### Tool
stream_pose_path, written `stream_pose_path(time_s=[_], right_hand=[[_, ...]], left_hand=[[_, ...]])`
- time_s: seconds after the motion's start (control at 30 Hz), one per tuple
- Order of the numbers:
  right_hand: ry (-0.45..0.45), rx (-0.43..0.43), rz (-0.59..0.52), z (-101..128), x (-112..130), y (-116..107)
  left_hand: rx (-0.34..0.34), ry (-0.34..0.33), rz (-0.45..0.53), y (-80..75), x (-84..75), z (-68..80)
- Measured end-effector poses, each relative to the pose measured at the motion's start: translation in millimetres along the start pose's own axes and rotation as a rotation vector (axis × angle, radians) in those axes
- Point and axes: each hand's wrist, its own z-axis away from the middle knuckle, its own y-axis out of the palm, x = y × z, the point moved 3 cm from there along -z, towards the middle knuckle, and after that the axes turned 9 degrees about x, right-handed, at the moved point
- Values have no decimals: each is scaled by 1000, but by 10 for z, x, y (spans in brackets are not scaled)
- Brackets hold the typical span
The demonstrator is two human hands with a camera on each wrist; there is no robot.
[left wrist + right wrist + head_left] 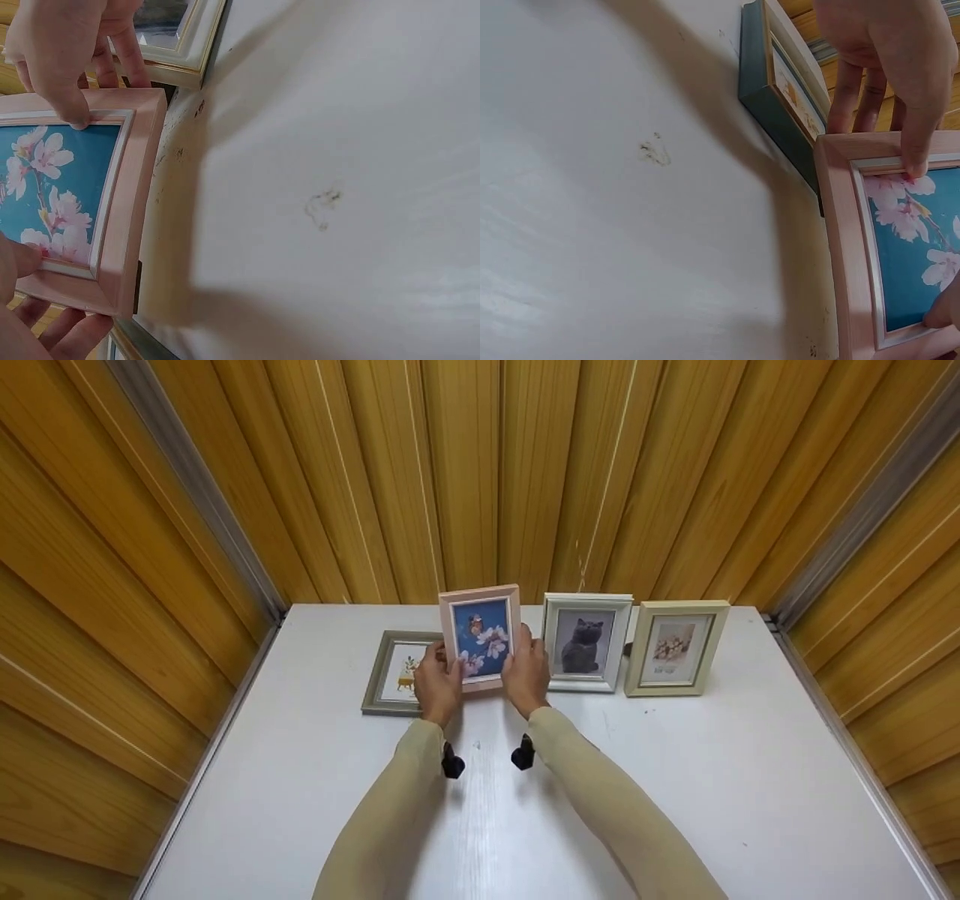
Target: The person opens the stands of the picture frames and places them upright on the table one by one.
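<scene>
A pink picture frame [480,639] with white blossoms on blue stands upright near the back of the white table [675,780]. Both hands hold it by its sides. My left hand [437,686] grips the left edge, thumb on the front and fingers behind. My right hand [526,675] grips the right edge the same way. The left wrist view shows the pink frame [120,202] with my left hand [60,337] at its lower edge and my right hand [60,52] at its top. In the right wrist view, my left hand [900,60] pinches the pink frame [844,247].
A grey-green frame [390,671] lies flat just left of the pink one. A white frame with a cat photo [585,643] and a cream frame [675,649] stand to the right. Wood-panel walls [480,472] close in the table on three sides.
</scene>
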Motion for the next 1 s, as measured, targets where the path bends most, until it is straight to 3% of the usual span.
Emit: stream_pose_path(time_s=[0.23, 0.5, 0.67, 1.0], right_hand=[[26, 67, -16, -151, 105, 5], [88, 178, -47, -353, 88, 54], [101, 216, -93, -451, 66, 57], [129, 275, -136, -532, 66, 119]], left_hand=[[-5, -53, 7, -91, -41, 10], [-46, 18, 88, -79, -133, 45], [-6, 3, 146, -30, -194, 80], [-18, 21, 122, -45, -290, 165]])
